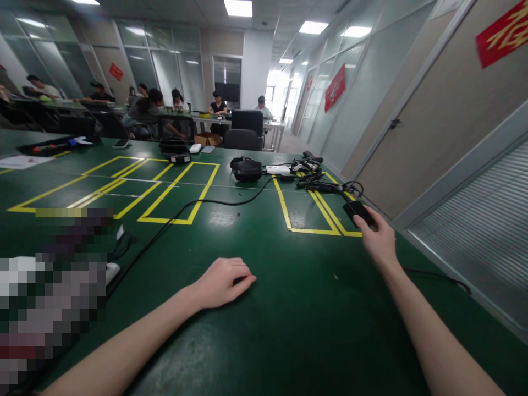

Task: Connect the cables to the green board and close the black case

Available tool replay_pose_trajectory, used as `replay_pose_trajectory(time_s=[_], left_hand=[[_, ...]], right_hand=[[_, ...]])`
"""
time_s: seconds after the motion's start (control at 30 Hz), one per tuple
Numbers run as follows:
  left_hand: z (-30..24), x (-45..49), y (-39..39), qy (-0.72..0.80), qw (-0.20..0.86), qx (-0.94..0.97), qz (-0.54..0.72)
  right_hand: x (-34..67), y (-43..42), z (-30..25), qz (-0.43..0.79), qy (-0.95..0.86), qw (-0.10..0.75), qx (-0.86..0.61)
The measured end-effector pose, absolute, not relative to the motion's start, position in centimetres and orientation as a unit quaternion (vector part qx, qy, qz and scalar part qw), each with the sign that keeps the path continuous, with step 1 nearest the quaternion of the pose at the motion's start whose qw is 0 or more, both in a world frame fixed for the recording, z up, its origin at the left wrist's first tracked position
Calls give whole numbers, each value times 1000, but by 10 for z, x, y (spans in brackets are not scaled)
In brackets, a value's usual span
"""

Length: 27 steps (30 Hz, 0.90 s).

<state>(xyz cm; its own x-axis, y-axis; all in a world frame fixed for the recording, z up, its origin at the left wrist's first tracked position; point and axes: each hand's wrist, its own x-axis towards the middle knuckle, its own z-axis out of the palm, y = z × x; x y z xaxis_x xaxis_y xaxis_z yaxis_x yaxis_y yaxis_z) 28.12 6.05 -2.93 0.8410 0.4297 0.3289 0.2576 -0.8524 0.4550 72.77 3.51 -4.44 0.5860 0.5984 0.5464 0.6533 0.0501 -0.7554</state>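
Observation:
At the right side of the green table (280,324), my right hand (379,239) grips a small black box that looks like a power adapter (357,212), thumb on the near side. Behind it lies a tangle of black cables and devices (317,179), with a cord leading toward the box. My left hand (226,281) rests on the tabletop near the middle, fingers curled in toward the thumb. Nothing shows in it, and only bare tabletop is around it.
Yellow tape rectangles (192,221) mark the table. Black headphones (246,168) and a white device (278,170) lie toward the back. A long black cable (181,209) crosses the left half. A pixelated area covers the lower left. Black chairs (246,121) and people sit beyond.

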Motion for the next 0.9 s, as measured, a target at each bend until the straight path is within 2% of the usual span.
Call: replay_pose_trajectory(time_s=[0.13, 0.2, 0.43, 0.9], left_hand=[[-32, 280, 63, 207, 207, 932, 212], [-33, 279, 64, 212, 212, 930, 211], [-32, 280, 62, 206, 219, 931, 209], [-33, 280, 62, 217, 209, 935, 185]], right_hand=[[753, 29, -59, -12, -413, 431, -802], [760, 27, -63, -1, -406, 401, -821], [765, 27, -68, 25, -450, 393, -802], [778, 36, -82, -70, -381, 352, -852]])
